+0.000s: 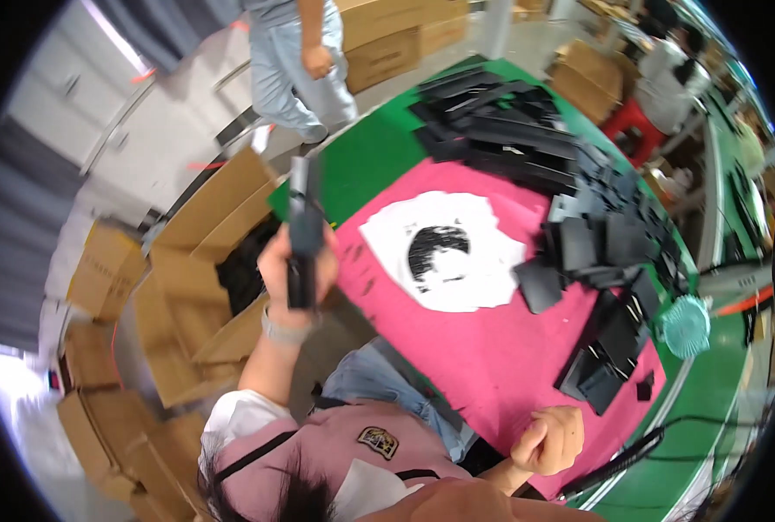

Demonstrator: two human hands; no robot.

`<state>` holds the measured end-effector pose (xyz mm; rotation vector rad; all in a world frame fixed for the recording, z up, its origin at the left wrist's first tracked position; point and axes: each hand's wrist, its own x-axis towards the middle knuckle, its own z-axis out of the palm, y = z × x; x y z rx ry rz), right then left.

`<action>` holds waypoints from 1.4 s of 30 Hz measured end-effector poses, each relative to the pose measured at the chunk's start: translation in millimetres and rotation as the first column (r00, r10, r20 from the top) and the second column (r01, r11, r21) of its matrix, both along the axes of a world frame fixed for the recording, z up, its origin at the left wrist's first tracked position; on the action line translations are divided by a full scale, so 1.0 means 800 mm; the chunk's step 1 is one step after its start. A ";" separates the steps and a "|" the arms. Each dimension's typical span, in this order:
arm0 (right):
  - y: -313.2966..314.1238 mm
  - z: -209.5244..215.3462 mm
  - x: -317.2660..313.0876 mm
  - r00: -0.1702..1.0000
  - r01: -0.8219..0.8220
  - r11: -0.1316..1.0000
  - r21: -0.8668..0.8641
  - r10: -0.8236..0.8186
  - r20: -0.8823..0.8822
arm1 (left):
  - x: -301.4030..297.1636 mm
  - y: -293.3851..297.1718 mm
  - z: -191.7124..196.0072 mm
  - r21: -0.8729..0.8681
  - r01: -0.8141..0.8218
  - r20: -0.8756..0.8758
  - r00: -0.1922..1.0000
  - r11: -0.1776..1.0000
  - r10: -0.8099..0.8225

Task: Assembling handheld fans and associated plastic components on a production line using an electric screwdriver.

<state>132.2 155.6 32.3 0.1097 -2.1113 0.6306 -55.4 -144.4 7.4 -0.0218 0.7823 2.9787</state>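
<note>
One green table (344, 178) fills the middle of the room, with one pink cloth (527, 357) on it. On the cloth lies one white sheet (440, 252) with one round black picture. Far and right of the sheet is a big heap of black pieces (518, 139), too many to count, and it runs down the right side. One small black piece (645, 386) lies near the cloth's right edge, just beside one round teal thing (685, 327). On the left, one big brown box (179, 296) has black stuff (248, 274) inside. Far off, one person (292, 65) stands. The left hand (274, 268) holds up one long black thing (305, 235), left of the pink cloth, with its fingers wrapped around it; both look blurry. The right hand (551, 442) is at the near end of the cloth, its fingers curled like a loose fist. I cannot tell if it touches the cloth.
</note>
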 end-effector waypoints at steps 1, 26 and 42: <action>0.000 0.003 0.000 1.000 -0.024 1.000 -0.004 0.024 0.013 | -0.025 -0.043 -0.025 0.043 0.281 -0.341 0.906 0.959 -0.250; -0.001 -0.006 -0.019 0.989 -0.093 0.993 0.073 0.083 0.125 | -0.071 -0.076 -0.040 -0.610 -0.537 -0.339 0.842 0.583 0.420; 0.000 -0.017 -0.017 0.980 -0.078 0.987 0.142 0.050 0.193 | -0.067 0.403 0.059 -0.538 -0.812 -0.324 0.447 -0.227 -0.834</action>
